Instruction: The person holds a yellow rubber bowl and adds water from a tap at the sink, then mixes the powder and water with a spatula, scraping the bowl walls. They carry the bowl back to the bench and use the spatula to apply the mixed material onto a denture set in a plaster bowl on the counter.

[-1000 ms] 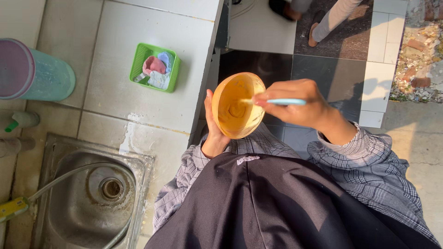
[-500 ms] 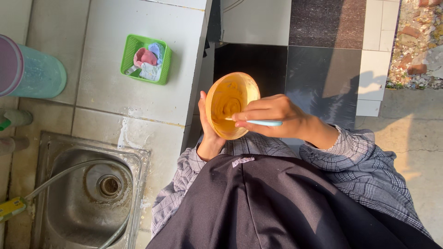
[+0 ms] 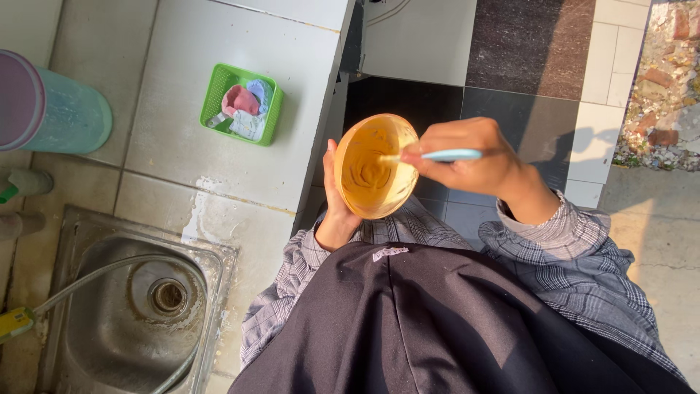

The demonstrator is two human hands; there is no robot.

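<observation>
Left hand cups a round orange bowl; right hand pinches a slim pale-blue spatula.

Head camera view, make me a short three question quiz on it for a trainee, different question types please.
1. True or false: the left hand cups the orange bowl from below.
2. Multiple choice: what does the right hand hold? A) a sponge B) a light blue tool handle C) the hose
3. Fill in: the green basket sits on the tiled ______, beyond the steel sink.

Key
1. True. The fingers wrap the bowl's underside and it is tilted toward the camera.
2. B. The tool's tip reaches into the tan paste inside the bowl.
3. Counter.
</observation>
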